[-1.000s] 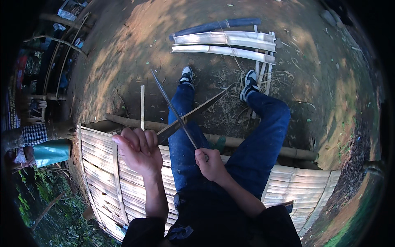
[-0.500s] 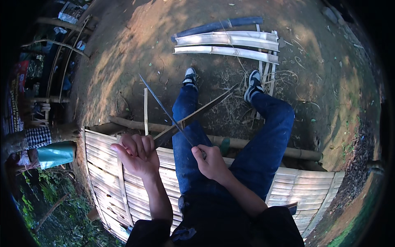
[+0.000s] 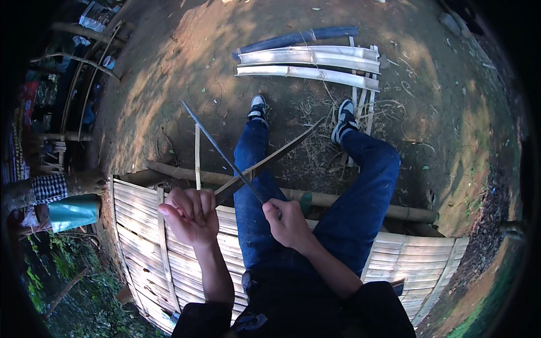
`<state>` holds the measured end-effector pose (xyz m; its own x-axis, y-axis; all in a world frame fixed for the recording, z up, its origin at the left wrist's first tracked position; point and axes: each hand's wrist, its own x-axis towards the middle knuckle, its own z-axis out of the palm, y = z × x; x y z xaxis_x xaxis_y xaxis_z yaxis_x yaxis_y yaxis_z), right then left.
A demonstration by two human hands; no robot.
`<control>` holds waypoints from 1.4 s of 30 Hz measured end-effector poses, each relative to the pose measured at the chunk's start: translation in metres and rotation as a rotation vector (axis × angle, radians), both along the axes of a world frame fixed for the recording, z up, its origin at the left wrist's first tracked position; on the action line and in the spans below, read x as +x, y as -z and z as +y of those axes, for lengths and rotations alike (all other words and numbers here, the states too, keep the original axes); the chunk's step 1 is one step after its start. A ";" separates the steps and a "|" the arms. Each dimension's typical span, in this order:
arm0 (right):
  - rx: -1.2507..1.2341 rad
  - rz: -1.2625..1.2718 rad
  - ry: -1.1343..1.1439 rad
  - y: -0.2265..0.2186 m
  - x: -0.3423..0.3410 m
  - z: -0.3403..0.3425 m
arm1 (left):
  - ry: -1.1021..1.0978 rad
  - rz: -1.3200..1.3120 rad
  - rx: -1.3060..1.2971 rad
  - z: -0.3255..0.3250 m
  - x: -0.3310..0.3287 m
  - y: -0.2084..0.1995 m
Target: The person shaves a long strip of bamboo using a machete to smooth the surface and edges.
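Note:
My left hand is closed around the near end of a split bamboo strip, pale on one edge and dark along the other. From there the strip slants away to the right, over my left leg, toward my right shoe. In my right hand is the handle of a long, narrow-bladed knife, its tip pointing away to the left. Blade and strip cross in an X just right of my left hand, with the blade in front. Whether the edge bites into the bamboo cannot be made out.
I sit on a bamboo-slat bench with a round pole along its front. Pale split bamboo lengths and a dark one lie beyond my feet. Curly shavings litter the ground. A thin stick stands beyond my left hand.
The knife blade has swung slightly, its tip shifting left, and its crossing with the strip stays near the same spot. Both hands keep their holds. The whole view has shifted a little.

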<state>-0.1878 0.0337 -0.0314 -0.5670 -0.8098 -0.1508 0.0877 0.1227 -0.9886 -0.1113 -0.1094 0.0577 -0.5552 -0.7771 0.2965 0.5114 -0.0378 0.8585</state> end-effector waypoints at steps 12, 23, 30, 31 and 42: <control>0.111 -0.009 0.125 0.045 -0.004 0.001 | 0.071 -0.059 -0.096 -0.013 0.002 0.001; -0.011 -0.044 0.171 0.061 -0.012 -0.007 | 0.057 -0.019 -0.151 0.009 -0.016 -0.006; 0.154 -0.096 0.102 0.044 -0.016 0.001 | -0.153 0.024 0.052 0.007 -0.011 -0.001; 0.083 -0.122 0.081 0.028 -0.013 0.000 | -0.167 0.021 0.060 0.009 -0.013 -0.004; -0.062 -0.082 0.095 0.031 0.016 -0.006 | -0.436 -0.039 0.140 0.014 -0.032 -0.017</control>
